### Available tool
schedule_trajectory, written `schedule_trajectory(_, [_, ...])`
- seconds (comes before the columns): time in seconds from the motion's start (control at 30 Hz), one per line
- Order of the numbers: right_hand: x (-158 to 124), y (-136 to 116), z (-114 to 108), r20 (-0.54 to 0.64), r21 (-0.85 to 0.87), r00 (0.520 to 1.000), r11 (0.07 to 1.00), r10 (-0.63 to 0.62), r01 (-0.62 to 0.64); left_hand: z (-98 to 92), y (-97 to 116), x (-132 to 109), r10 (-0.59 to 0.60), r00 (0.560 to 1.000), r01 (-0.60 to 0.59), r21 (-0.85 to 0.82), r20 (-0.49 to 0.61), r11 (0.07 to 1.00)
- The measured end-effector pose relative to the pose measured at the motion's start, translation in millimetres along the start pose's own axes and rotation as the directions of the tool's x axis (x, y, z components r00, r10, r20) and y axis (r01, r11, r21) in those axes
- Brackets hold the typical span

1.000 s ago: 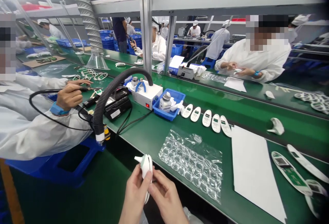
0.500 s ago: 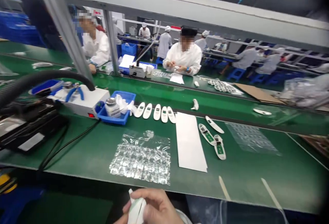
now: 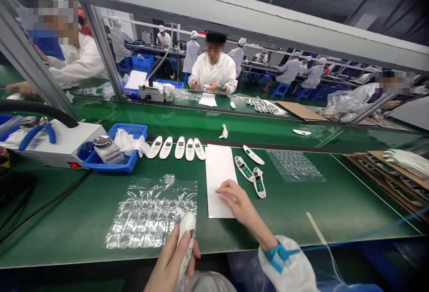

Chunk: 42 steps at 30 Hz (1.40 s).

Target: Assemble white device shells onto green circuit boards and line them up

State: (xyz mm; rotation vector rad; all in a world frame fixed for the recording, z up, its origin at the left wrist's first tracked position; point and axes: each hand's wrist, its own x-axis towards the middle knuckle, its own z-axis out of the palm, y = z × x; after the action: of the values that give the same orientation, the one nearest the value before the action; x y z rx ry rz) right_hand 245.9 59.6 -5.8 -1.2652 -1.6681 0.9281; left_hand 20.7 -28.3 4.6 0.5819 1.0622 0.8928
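A white handheld ear thermometer (image 3: pixel 187 234), with a small dark screen and a button on its face, is held upright near the bench edge. My left hand (image 3: pixel 174 256) wraps round its body, thumb along the side. My right hand (image 3: pixel 234 198), a blue strap on its wrist, is over the stack of white paper (image 3: pixel 219 162), fingers slightly bent and a little apart; nothing shows in them. Left of the paper lies a clear bubble sheet (image 3: pixel 150 216). Beyond it stand several white thermometer shells (image 3: pixel 180 148) in a row. Right of the paper are opened shells with green circuit boards (image 3: pixel 259 184).
A blue tray (image 3: pixel 115 167) holds a metal-topped bottle and white tissues. Beside it is a white box with blue pliers (image 3: pixel 38 135). Another clear sheet (image 3: pixel 295 165) and stacked cardboard trays (image 3: pixel 392 180) lie to the right. A co-worker (image 3: pixel 213 68) sits across the green belt.
My right hand has left the thermometer and moved forward and right over the paper. My left hand has raised the thermometer into fuller view. The camera has turned right.
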Motion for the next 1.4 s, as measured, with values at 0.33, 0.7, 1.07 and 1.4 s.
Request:
schedule_trajectory(0.33, [23, 43, -16, 0.067, -0.206, 0.996, 0.978, 0.052, -0.038, 48.8, -6, 67, 0.052, 0.998, -0.053, -0.045, -0.031, 0.998])
schedule_trajectory(0.7, [8, -3, -13, -0.043, 0.239, 0.979, 0.953, 0.201, -0.185, 44.3, -1, 69, 0.020, 0.999, -0.017, -0.073, 0.048, 0.997])
schedule_trajectory(1.07, [-9, -63, 43, 0.159, 0.157, 0.980, 0.977, 0.123, -0.148, 33.6, 5, 37, -0.046, 0.998, 0.049, -0.091, 0.038, 0.995])
schedule_trajectory(1.4, [-9, -61, 51, 0.203, 0.198, 0.970, 0.964, 0.136, -0.177, 26.8, 7, 31, -0.033, 0.998, 0.037, -0.074, 0.057, 0.997])
